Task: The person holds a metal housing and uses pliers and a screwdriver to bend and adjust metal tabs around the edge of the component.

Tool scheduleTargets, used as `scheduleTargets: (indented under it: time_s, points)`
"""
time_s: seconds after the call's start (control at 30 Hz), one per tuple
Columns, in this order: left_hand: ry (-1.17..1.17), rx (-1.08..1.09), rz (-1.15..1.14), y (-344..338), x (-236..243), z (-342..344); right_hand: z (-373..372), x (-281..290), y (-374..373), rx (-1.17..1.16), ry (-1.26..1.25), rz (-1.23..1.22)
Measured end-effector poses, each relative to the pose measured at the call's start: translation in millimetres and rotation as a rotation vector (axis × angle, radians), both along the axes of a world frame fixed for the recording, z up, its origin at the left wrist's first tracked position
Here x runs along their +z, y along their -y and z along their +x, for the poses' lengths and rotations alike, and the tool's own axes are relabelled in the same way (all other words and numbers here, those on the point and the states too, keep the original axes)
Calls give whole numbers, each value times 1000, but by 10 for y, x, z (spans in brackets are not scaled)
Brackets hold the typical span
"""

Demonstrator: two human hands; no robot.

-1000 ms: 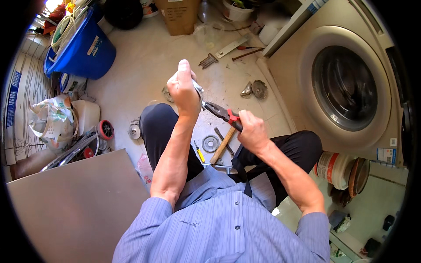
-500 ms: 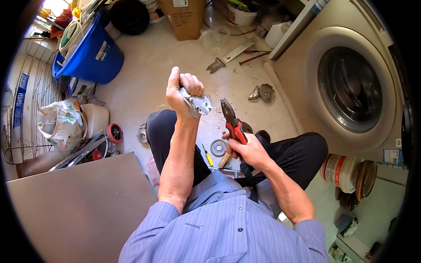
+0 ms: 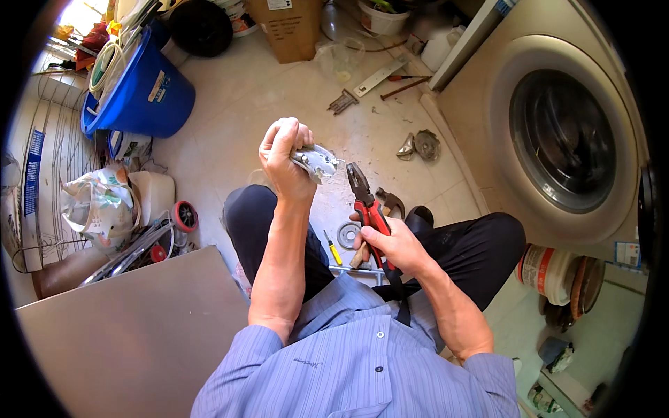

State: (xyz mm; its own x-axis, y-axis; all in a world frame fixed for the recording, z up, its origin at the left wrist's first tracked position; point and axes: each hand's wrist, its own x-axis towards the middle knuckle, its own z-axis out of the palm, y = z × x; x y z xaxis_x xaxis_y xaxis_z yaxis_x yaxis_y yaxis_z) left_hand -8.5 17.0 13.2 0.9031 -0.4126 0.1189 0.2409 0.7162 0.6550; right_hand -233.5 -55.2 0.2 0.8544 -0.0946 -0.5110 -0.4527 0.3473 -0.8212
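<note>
My left hand (image 3: 284, 155) is closed round a broken-edged, silver-grey metal part (image 3: 318, 164), raised over the floor between my knees. Red-and-black combination pliers (image 3: 371, 212) are gripped in my right hand (image 3: 396, 244), jaws pointing up and away from me. The plier tips are close beside the ragged edge of the metal part; whether they touch it I cannot tell. Below the hands lie a round grey metal disc (image 3: 349, 235), a yellow-handled screwdriver (image 3: 333, 249) and a hammer (image 3: 389, 201), its wooden handle partly hidden by my right hand.
Metal fragments (image 3: 426, 145) and a small metal bracket (image 3: 343, 102) lie farther off on the floor. A front-loading washing machine (image 3: 488, 132) stands at the right, a blue bucket (image 3: 157, 97) at the far left. At the near left is a flat grey panel (image 3: 132, 327).
The pliers have come slightly left, nearer the metal part. My left hand has turned a little, its thumb now folded down over the fist. More of the hammer head shows.
</note>
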Motion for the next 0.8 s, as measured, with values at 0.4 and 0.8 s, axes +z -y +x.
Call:
scheduleTargets:
  time_s: [0.4,0.8]
  points:
    - [-289,-506,301,107,-487,-413,-23,-96,17,-26,73,-617]
    - [-295,-516,540,-133,-611,-84,-256,-169,315,187,-47,-1018]
